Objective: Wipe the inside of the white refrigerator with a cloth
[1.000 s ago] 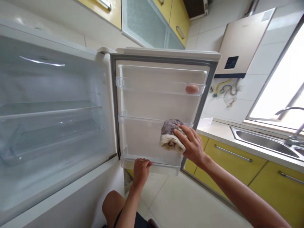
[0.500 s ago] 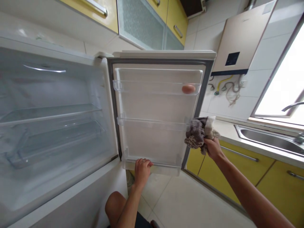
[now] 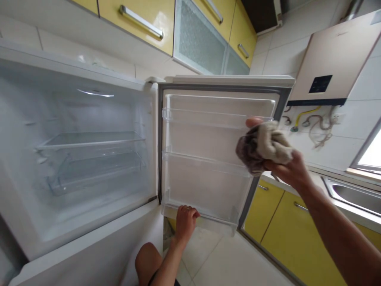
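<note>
My right hand (image 3: 285,169) is closed around a bunched cloth (image 3: 264,145), brown-purple and beige, held in front of the right side of the fridge door (image 3: 205,143). An egg (image 3: 253,121) sits in the clear top door shelf (image 3: 205,118), partly covered by the cloth. Down at the lowest door shelf (image 3: 214,223), my left hand (image 3: 186,220) curls its fingers over the front rim. A clear middle shelf (image 3: 205,162) crosses the door between them.
To the left stands the open fridge compartment (image 3: 98,214), with a glass shelf (image 3: 98,139) and a clear drawer (image 3: 98,174). Yellow wall cabinets (image 3: 139,24) hang above. On the right are a water heater (image 3: 324,71), a sink (image 3: 354,194) and yellow base cabinets (image 3: 297,234).
My right hand has raised the cloth from beside the middle shelf to just below the egg, hiding part of it. The view has turned left. My left hand keeps to the lowest shelf.
</note>
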`<state>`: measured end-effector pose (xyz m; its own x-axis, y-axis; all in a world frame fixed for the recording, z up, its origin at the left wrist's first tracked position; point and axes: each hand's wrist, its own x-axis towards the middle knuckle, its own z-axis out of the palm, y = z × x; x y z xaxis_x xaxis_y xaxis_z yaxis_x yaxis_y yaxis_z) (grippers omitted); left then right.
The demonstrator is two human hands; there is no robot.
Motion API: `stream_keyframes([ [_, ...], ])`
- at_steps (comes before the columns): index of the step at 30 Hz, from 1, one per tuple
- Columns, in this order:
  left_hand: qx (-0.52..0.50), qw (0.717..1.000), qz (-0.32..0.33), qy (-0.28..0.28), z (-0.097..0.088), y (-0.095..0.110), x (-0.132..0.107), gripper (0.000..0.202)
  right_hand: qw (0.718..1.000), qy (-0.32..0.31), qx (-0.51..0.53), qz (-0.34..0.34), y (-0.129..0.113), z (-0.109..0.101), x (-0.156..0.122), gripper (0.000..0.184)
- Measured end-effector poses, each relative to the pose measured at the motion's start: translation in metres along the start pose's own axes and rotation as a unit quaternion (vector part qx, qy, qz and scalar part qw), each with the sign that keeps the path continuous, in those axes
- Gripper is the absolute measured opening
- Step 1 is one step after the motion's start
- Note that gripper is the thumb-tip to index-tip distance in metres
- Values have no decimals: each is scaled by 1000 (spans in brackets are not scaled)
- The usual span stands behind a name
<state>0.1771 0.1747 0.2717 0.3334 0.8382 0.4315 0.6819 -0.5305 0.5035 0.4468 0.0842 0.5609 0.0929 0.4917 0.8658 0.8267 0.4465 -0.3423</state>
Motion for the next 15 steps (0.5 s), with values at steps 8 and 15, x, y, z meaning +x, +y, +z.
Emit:
stream_keyframes([
  [8, -14, 1000, -5, -2, 1, -2, 1, 23, 893, -439, 39, 93, -8, 110, 77, 39],
  [15, -10, 1000, -1, -3, 5, -9, 0, 20, 879, -458, 128, 39, -78, 235, 97, 31],
])
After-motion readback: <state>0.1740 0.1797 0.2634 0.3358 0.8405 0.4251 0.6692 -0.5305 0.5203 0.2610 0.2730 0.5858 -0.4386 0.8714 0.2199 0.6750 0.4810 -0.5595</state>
